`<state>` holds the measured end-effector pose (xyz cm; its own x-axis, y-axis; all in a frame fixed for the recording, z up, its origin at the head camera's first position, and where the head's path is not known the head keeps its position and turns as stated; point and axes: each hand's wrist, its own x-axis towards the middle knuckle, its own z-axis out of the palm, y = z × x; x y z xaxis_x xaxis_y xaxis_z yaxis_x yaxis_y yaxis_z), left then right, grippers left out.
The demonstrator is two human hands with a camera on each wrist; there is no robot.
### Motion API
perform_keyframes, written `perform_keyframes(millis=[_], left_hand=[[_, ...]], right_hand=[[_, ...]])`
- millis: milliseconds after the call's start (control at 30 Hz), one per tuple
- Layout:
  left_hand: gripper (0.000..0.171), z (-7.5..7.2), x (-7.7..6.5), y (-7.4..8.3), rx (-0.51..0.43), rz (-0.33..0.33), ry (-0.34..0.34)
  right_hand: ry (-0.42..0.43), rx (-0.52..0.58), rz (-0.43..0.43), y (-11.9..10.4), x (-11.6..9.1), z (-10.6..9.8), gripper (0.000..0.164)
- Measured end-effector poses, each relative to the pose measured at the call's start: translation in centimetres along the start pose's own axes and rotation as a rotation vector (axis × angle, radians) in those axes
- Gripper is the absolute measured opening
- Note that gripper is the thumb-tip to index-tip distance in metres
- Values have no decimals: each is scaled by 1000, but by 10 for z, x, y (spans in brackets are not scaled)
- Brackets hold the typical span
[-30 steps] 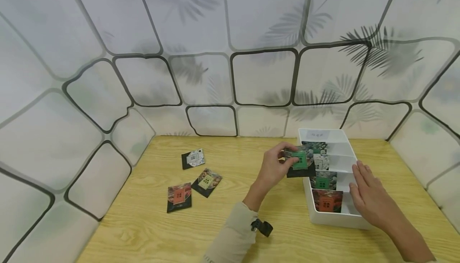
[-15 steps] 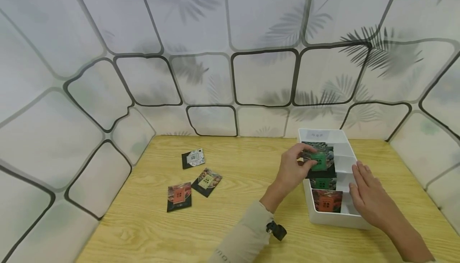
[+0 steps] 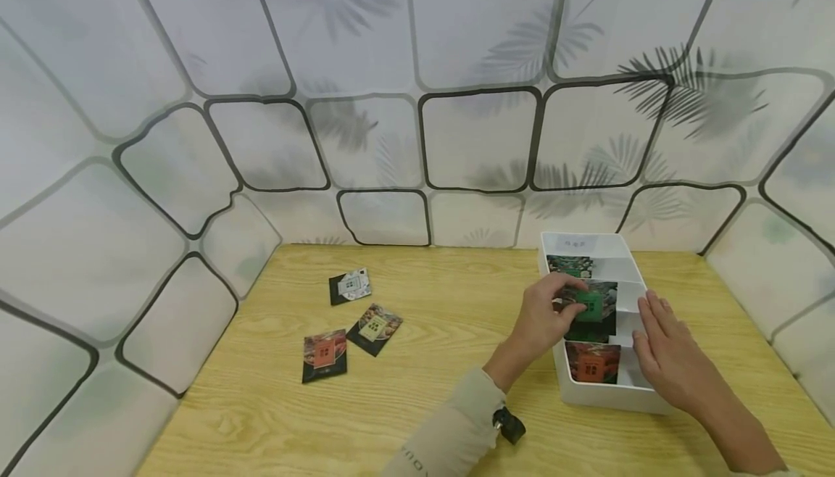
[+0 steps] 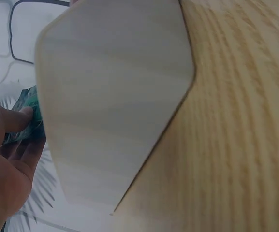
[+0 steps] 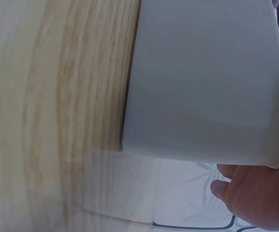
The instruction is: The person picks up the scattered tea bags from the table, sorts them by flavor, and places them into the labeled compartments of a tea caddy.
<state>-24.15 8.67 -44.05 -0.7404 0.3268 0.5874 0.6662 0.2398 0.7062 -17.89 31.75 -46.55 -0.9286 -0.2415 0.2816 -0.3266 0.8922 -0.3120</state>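
Observation:
In the head view my left hand [image 3: 544, 314] pinches a dark packet with a green label [image 3: 595, 306] between thumb and fingers. The packet hangs over the middle compartments of a white divided box [image 3: 613, 399], covering most of another green packet below it. My right hand [image 3: 675, 350] rests with straight fingers on the box's right rim. A red-labelled packet [image 3: 592, 363] stands in the front compartment, and a dark green packet [image 3: 570, 267] stands farther back. In the left wrist view the left hand [image 4: 8, 150] holds the green packet [image 4: 30, 113] beside the box wall [image 4: 112, 106].
Three packets lie on the wood-grain table [image 3: 417, 404] to the left: a white-and-black one [image 3: 351, 286], a yellow-labelled one [image 3: 375, 329] and a red-labelled one [image 3: 325, 355]. A patterned curtain [image 3: 479, 140] rises behind the table and along both sides.
My left hand has carried the green-labelled packet rightward from the box's left edge, then slightly toward the front over the compartments. The right hand stays on the rim.

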Motion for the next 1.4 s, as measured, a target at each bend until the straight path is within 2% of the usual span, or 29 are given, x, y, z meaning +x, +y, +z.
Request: perform_keyframes(millis=[167,500,767,1067,1400], left_hand=[[27,0,-5,-4,-8,-21,-38],[24,-1,-9,-7,96,16,-100],[20,-4,-8,-9,109,64,-40],[20,-14,-10,-8,130,77,-52],[23,-38,-21,-6,193,14,-118]], right_hand=[[-4,3,2,0,1,0,59],[10,13,-11,3,1,3,59],[8,3,-9,3,1,3,59],[2,8,-6,0,0,3,59],[-16,0,-1,1,1,2,59]])
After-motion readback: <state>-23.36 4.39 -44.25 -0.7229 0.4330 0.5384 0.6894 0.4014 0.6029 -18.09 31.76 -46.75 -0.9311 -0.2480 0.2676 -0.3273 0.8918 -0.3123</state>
